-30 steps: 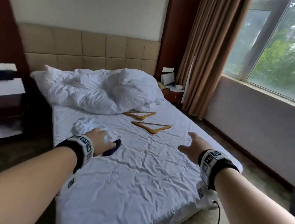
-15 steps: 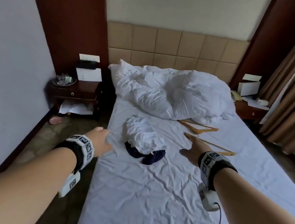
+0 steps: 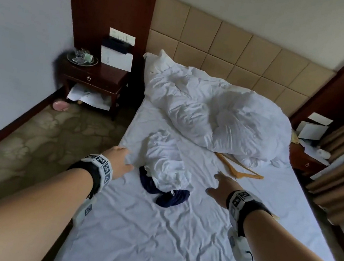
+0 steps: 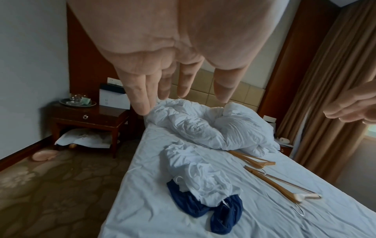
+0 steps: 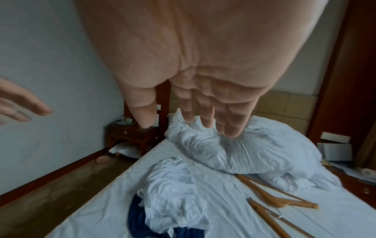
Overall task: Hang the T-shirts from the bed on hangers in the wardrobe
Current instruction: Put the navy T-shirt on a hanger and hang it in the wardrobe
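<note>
Underfoot, patterned carpet (image 3: 40, 134) flanks the white-sheeted bed (image 3: 151, 238).

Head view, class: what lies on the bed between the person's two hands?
Between the left hand and right hand lies a crumpled white T-shirt atop a dark blue T-shirt, seen in the head view.

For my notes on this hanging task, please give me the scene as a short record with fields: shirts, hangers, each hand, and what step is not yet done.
white T-shirt: crumpled on the bed, lying over the navy one
navy T-shirt: partly covered
hangers: two wooden, on the sheet right of the shirts
left hand: open, holds nothing
right hand: open, holds nothing
not yet done: no shirt is on a hanger
</note>
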### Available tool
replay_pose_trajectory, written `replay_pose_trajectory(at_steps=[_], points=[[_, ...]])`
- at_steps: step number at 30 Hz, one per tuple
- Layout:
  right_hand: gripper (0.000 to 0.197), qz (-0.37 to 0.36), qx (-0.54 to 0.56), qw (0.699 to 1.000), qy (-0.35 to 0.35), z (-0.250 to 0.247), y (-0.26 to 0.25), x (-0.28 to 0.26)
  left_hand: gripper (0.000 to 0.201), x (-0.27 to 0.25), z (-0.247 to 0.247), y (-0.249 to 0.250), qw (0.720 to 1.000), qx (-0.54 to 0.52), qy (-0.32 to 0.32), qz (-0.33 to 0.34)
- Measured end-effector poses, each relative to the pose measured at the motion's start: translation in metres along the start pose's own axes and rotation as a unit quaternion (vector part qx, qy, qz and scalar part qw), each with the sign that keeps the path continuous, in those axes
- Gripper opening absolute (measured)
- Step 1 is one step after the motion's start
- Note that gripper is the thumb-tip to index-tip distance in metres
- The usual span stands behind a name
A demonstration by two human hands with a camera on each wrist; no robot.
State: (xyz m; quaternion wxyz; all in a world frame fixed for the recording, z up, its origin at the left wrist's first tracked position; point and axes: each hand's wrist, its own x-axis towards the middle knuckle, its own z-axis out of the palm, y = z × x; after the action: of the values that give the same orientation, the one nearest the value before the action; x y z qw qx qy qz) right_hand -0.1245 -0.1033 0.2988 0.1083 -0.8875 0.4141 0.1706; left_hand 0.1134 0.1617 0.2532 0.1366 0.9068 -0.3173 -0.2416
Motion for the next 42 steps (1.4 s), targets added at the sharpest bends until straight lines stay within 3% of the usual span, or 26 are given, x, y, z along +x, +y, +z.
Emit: replay_pose_trajectory(at_steps=[6, 14, 22, 29, 36, 42], points=[[0.067, -0.036, -0.012, 0.998, -0.059, 0.020, -0.017, 0.082, 0.063, 0.044, 0.029, -0.011, 0.997, -0.035, -0.002, -0.071], [0.067, -0.092, -0.023, 0.978, -0.188, 0.113, -0.034, 0.216, 0.063, 0.096, 0.101, -0.031, 0.974, -0.100, -0.022, -0.200], [0.069, -0.135, 0.000, 0.955, -0.262, 0.185, -0.010, 0.326, 0.048, 0.174, 0.191, 0.004, 0.945, -0.179, -0.037, -0.271], [0.086, -0.170, 0.059, 0.928, -0.326, 0.260, 0.042, 0.366, 0.043, 0.222, 0.293, 0.045, 0.929, -0.218, -0.083, -0.288], [0.099, -0.192, 0.023, 0.910, -0.367, 0.303, 0.059, 0.395, 0.083, 0.267, 0.347, 0.066, 0.907, -0.267, -0.054, -0.321], [0.091, -0.185, 0.033, 0.902, -0.390, 0.297, 0.054, 0.415, 0.067, 0.286, 0.371, 0.073, 0.920, -0.183, -0.043, -0.345]])
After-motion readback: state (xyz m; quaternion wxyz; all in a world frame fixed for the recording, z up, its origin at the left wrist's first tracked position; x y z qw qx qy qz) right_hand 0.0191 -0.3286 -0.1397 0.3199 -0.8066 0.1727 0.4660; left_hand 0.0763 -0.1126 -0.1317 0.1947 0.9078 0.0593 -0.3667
